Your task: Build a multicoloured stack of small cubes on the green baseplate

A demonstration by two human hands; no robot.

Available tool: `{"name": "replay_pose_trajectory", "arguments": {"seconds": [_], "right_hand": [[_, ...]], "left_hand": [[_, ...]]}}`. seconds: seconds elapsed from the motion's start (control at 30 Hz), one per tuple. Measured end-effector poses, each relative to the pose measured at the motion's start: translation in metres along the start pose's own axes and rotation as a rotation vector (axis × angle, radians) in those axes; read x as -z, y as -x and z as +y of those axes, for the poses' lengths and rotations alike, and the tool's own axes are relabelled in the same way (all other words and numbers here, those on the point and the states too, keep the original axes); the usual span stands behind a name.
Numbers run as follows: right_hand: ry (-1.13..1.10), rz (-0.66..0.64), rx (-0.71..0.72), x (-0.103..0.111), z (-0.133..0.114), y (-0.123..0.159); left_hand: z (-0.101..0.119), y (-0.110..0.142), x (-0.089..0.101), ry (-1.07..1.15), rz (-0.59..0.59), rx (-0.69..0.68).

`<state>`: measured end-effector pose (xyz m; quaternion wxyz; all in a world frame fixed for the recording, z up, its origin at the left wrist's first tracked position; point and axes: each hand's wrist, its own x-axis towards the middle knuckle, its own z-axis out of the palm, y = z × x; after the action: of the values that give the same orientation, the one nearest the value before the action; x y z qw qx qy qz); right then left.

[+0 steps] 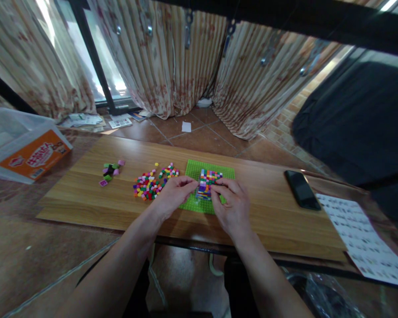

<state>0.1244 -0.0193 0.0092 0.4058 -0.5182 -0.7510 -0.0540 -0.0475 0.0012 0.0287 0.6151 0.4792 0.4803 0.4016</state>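
On a green studded baseplate (194, 165) stands a block of small toy bricks (205, 182) in many colours, with rows of white, orange, purple and blue. At its left side is my left hand (175, 193), thumb and forefinger pressed together at the edge. My right hand (231, 204) reaches over the right side of the block, its fingers closed in a pinch against it. Whatever lies between either hand's fingertips is too small or hidden to name. To the left, a loose heap of colourful bricks (149, 185) lies on the wooden table.
Farther left on the wooden table (275, 221) sits a small group of pink, green and black bricks (111, 170). A clear plastic box (29, 148) with an orange label stands beyond the left end. Toward the right are a black phone (301, 189) and a printed sheet (361, 234).
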Motion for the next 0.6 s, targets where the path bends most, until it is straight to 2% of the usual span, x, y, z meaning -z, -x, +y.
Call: {"name": "replay_pose_trajectory", "arguments": {"seconds": [0.3,0.47,0.6], "right_hand": [[0.050,-0.023,0.027,0.0017,-0.0031,-0.0012],[0.028,-0.051,-0.017,0.0016,-0.0042,-0.0022],[-0.075,-0.012,-0.084,-0.0004,-0.0046,0.0011]], "left_hand": [[-0.0040,-0.0033,-0.0046,0.002,0.032,0.033],[-0.0042,-0.0024,-0.0051,0.035,0.028,0.027],[-0.0031,-0.0023,-0.0037,0.095,0.034,0.050]]}}
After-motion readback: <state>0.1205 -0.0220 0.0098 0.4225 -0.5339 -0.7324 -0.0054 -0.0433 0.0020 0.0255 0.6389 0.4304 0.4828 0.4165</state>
